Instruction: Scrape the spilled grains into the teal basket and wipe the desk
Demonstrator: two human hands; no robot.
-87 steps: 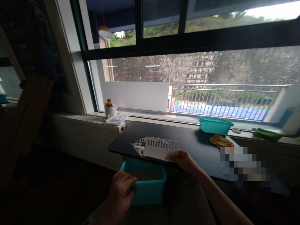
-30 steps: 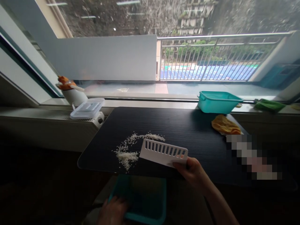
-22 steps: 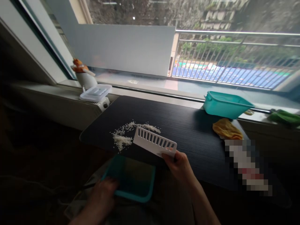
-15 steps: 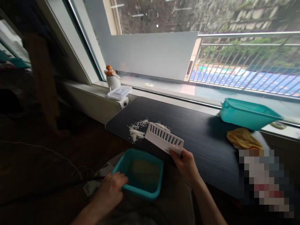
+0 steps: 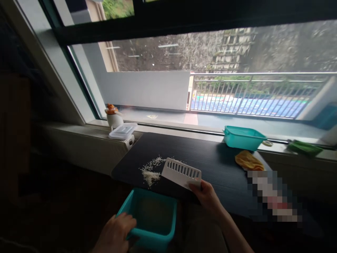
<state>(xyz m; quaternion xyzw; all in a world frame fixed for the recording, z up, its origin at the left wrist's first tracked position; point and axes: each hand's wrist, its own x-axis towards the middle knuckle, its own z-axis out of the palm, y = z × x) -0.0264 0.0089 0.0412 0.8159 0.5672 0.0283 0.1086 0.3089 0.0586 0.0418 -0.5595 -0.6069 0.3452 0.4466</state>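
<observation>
Keep slotted scraper (image 5: 181, 173), pinched by right hand (image 5: 206, 196), flush beside rice (image 5: 150, 172) — teal bin (image 5: 172, 219), gripped by left hand (image 5: 116, 233), under bench's (image 5: 210, 161) near edge.

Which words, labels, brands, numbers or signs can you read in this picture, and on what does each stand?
None can be read.
The white slotted plastic scraper, the near teal plastic tub, the far teal plastic tub and the clear lidded plastic box: no print shows.
A yellow outdoor floor mark: too blurred to read.
</observation>
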